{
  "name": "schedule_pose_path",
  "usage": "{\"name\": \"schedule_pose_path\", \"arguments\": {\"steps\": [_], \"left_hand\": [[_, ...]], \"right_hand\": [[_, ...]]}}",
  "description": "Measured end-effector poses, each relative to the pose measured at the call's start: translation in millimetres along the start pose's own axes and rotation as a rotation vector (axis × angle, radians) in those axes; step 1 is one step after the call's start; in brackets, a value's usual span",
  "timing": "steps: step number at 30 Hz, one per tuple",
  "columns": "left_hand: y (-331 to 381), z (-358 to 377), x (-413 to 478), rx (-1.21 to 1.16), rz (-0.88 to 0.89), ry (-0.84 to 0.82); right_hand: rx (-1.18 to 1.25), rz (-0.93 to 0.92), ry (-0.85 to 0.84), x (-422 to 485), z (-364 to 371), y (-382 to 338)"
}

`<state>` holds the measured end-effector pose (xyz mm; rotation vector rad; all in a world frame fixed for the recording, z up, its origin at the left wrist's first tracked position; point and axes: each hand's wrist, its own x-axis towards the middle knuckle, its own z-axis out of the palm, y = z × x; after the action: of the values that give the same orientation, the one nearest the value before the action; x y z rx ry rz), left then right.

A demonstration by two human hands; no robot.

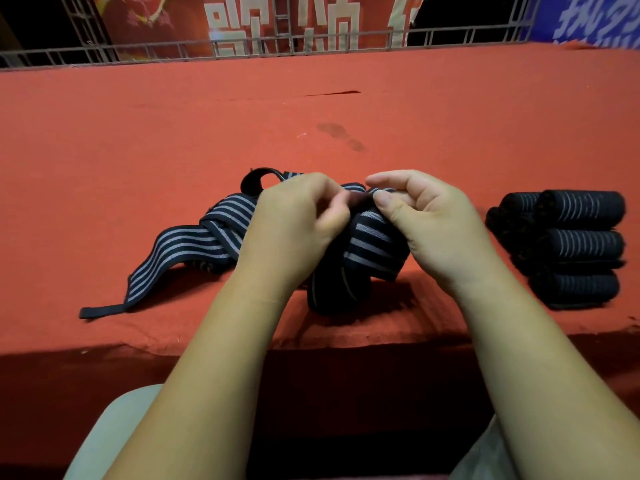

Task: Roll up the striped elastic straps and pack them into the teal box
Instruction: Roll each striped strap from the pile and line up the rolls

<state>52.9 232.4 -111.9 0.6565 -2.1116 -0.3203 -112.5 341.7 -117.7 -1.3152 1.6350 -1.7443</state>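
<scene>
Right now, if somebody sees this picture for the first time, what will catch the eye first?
First the two hands at the centre: the left hand and the right hand pinch a striped elastic strap, and a loose strap length trails to the left over the red tablecloth. Next, the stack of rolled straps lying at the right edge.

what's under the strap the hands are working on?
Red cloth and a dark strap section lying on it. Left hand and right hand cover the upper end of the striped strap.
</scene>
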Motion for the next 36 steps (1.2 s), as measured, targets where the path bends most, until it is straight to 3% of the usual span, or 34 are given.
{"name": "schedule_pose_path", "arguments": {"steps": [3,5,11,14,16,20,23,29,36], "left_hand": [[-7.2,-2.5,5.8,-0.317,-0.442,0.074],[-12.4,-8.5,9.1,-0.494,-0.568,0.126],[-5.1,-15.7,11.7,-0.744,-0.531,0.134],[-0.1,-16.3,11.3,-0.785,-0.481,0.097],[0.8,-16.8,10.1,-0.786,-0.472,0.087],[0.5,-17.2,7.9,-0.810,-0.520,0.074],[2.3,-15.5,7.2,-0.867,-0.578,0.057],[-1.0,-11.8,9.5,-0.886,-0.739,0.181],[-10.7,-15.4,11.0,-0.874,-0.794,0.295]], "right_hand": [[-0.037,-0.026,-0.045,-1.6,-10.9,-1.4],[-0.078,-0.024,-0.019,-2.5,-19.4,-1.2],[-0.233,-0.003,0.020,-6.0,-22.7,0.1],[-0.373,0.016,-0.087,-7.0,-15.5,-2.1],[-0.399,0.136,-0.205,-7.0,-13.6,-1.2],[-0.132,0.445,-0.289,-6.3,-10.7,6.8],[0.030,0.499,-0.299,-10.7,-8.7,9.4],[-0.221,0.368,-0.519,-4.0,-0.6,12.6],[-0.167,0.219,-0.445,-9.3,-13.3,11.0]]}}
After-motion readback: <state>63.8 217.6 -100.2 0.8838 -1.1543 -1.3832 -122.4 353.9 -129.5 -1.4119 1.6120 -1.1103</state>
